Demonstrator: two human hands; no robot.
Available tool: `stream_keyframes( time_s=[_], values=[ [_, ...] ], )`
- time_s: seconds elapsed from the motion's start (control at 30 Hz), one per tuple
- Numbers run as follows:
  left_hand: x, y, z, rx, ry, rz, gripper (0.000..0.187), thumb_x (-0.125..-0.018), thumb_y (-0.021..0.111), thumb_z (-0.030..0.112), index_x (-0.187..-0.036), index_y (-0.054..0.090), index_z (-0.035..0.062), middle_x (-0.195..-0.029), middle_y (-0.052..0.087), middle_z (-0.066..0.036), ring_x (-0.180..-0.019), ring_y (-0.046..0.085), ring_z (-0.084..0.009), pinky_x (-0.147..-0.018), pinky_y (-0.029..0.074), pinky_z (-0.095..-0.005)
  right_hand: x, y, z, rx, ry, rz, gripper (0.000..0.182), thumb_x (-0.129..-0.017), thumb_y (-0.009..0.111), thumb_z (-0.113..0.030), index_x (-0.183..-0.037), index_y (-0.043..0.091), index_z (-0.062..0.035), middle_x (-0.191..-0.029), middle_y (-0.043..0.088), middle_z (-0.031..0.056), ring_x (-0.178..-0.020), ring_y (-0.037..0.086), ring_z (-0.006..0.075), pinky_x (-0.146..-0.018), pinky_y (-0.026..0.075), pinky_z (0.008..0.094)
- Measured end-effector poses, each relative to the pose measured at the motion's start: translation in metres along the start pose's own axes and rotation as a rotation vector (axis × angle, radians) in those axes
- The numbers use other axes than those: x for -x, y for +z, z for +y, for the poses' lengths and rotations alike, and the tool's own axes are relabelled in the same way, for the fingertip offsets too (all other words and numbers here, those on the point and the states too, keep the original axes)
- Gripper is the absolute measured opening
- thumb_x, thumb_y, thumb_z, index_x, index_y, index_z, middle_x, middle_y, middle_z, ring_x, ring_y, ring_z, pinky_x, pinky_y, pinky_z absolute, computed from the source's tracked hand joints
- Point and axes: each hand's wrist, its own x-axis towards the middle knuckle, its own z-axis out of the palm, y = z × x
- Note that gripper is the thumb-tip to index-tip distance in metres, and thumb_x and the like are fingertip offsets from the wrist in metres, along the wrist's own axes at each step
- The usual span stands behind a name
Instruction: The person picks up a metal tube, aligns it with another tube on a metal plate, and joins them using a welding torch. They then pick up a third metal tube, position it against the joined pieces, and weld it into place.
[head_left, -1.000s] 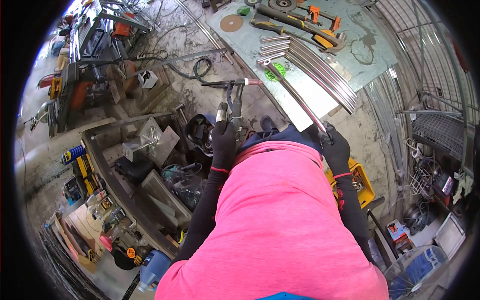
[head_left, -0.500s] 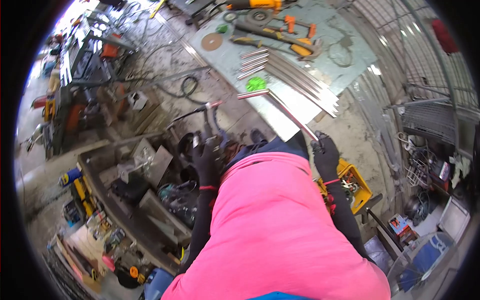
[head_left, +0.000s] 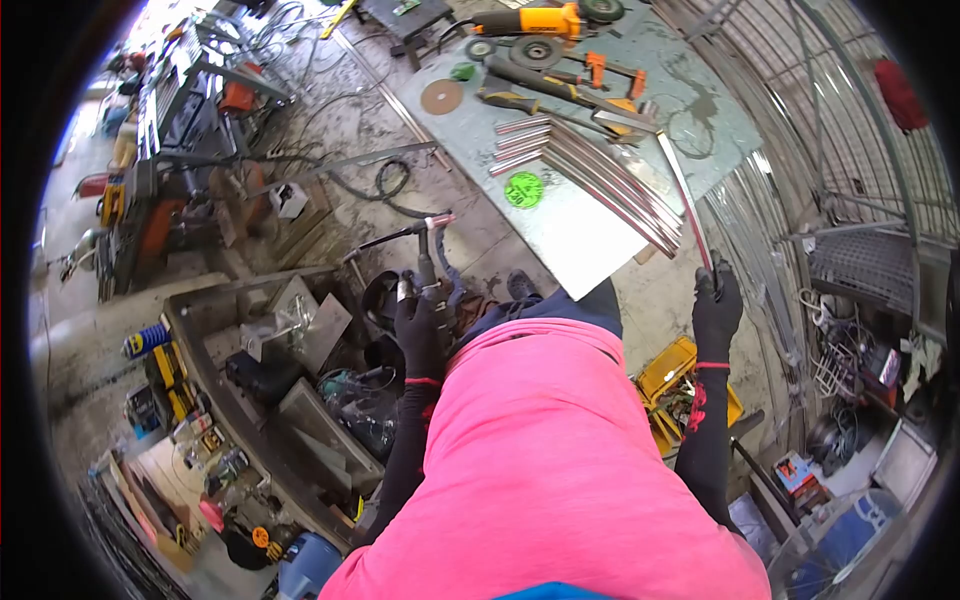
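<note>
Right hand point(head_left: 716, 300) swung right, so on the surface point(head_left: 735, 130), upper middle, the white sheet point(head_left: 585, 250) and stacked bars point(head_left: 610, 187) now lie clear of the bent bar point(head_left: 684, 195) it pinches, upper right; left hand point(head_left: 418, 325) grips the torch point(head_left: 426, 260), left of centre.

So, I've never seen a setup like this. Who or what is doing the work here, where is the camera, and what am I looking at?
There's no robot here: a person in a pink shirt is working, wearing dark gloves. The camera sits on their head, looking forward and down, so you see roughly what they would.

Their left hand holds a torch-like tool. Their right hand grips one end of an angled metal piece.

Ahead is a table with similar metal pieces laid in a row, a green disc, a brown disc and an orange-and-black power tool.
</note>
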Motion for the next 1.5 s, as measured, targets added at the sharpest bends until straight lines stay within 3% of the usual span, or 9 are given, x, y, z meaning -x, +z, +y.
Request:
stream_keyframes(
  time_s=[0.2, 0.43, 0.47, 0.63, 0.73, 0.8, 1.03, 1.2, 1.5],
  values=[
    [-0.006, -0.008, -0.016, -0.009, -0.055, -0.001, 0.039, -0.107, 0.062, 0.011, -0.144, 0.061, -0.0005, -0.111, 0.072, -0.003, -0.089, 0.063, -0.0086, -0.074, 0.050, -0.0265, 0.040, 0.050, -0.022, 0.176, -0.238, -0.208, 0.032, -0.096, 0.076, -0.017, -0.127, 0.075, -0.0096, -0.109, 0.075, 0.0132, -0.097, 0.074, 0.0341, -0.085, 0.058, 0.0426],
    [-0.009, -0.016, -0.030, -0.079, -0.064, 0.021, 0.025, -0.106, 0.063, 0.012, -0.126, 0.068, -0.0011, -0.096, 0.067, 0.001, -0.082, 0.056, -0.0068, -0.068, 0.045, -0.0279, 0.029, 0.065, -0.030, 0.154, -0.085, 0.049, 0.067, -0.086, 0.088, -0.012, -0.147, 0.061, -0.0091, -0.131, 0.062, 0.0140, -0.098, 0.070, 0.0262, -0.084, 0.059, 0.0390],
    [-0.013, -0.022, -0.040, -0.081, -0.042, 0.005, 0.027, -0.107, 0.063, 0.014, -0.131, 0.067, 0.0014, -0.099, 0.070, -0.001, -0.081, 0.062, -0.0094, -0.067, 0.051, -0.0280, 0.025, 0.061, -0.037, 0.133, -0.009, -0.007, 0.085, -0.085, 0.089, -0.012, -0.158, 0.046, -0.0062, -0.149, 0.052, 0.0213, -0.128, 0.063, 0.0359, -0.099, 0.058, 0.0452],
    [-0.010, -0.017, -0.038, 0.002, -0.012, -0.006, 0.029, -0.108, 0.061, 0.015, -0.135, 0.066, 0.0047, -0.103, 0.073, -0.004, -0.080, 0.069, -0.0124, -0.065, 0.057, -0.0282, 0.013, 0.081, -0.009, 0.065, -0.041, 0.095, 0.103, -0.083, 0.094, -0.019, -0.165, 0.034, 0.0005, -0.160, 0.042, 0.0255, -0.148, 0.047, 0.0367, -0.121, 0.045, 0.0442],
    [-0.007, -0.012, -0.035, 0.044, -0.089, 0.045, 0.025, -0.105, 0.061, 0.010, -0.126, 0.067, -0.0017, -0.091, 0.063, 0.003, -0.077, 0.053, -0.0054, -0.064, 0.042, -0.0261, 0.006, 0.087, -0.016, 0.113, -0.114, 0.130, 0.101, -0.083, 0.093, -0.020, -0.163, 0.036, 0.0042, -0.166, 0.039, 0.0271, -0.157, 0.036, 0.0399, -0.130, 0.033, 0.0443],
    [-0.010, -0.014, -0.040, -0.005, -0.029, 0.001, 0.024, -0.108, 0.059, 0.014, -0.131, 0.065, 0.0065, -0.099, 0.072, -0.003, -0.070, 0.068, -0.0116, -0.060, 0.056, -0.0276, 0.003, 0.090, -0.021, 0.133, -0.120, 0.136, 0.100, -0.083, 0.093, -0.020, -0.163, 0.036, 0.0036, -0.165, 0.040, 0.0270, -0.157, 0.037, 0.0400, -0.129, 0.034, 0.0445],
    [0.000, -0.009, -0.027, 0.071, -0.112, 0.008, 0.021, -0.109, 0.058, 0.014, -0.127, 0.065, 0.0060, -0.092, 0.069, -0.002, -0.068, 0.067, -0.0113, -0.054, 0.054, -0.0260, 0.010, 0.091, -0.039, 0.136, -0.045, 0.128, 0.098, -0.086, 0.091, -0.019, -0.164, 0.036, 0.0007, -0.164, 0.042, 0.0259, -0.156, 0.039, 0.0390, -0.126, 0.038, 0.0437],
    [-0.002, -0.007, -0.028, 0.086, -0.190, 0.015, 0.020, -0.108, 0.058, 0.015, -0.125, 0.065, 0.0065, -0.089, 0.067, -0.003, -0.066, 0.065, -0.0109, -0.052, 0.052, -0.0259, 0.010, 0.092, -0.006, -0.119, 0.124, 0.076, 0.096, -0.086, 0.091, -0.016, -0.165, 0.038, -0.0021, -0.151, 0.054, 0.0187, -0.128, 0.065, 0.0282, -0.105, 0.055, 0.0384],
    [-0.007, 0.001, -0.014, 0.231, -0.237, -0.017, 0.020, -0.107, 0.056, 0.009, -0.125, 0.065, 0.0076, -0.086, 0.064, 0.000, -0.063, 0.062, -0.0095, -0.051, 0.049, -0.0255, 0.012, 0.082, 0.009, -0.033, 0.221, 0.058, 0.083, -0.085, 0.093, -0.014, -0.155, 0.051, 0.0029, -0.126, 0.068, 0.0143, -0.103, 0.071, 0.0193, -0.090, 0.059, 0.0302]
  ],
)
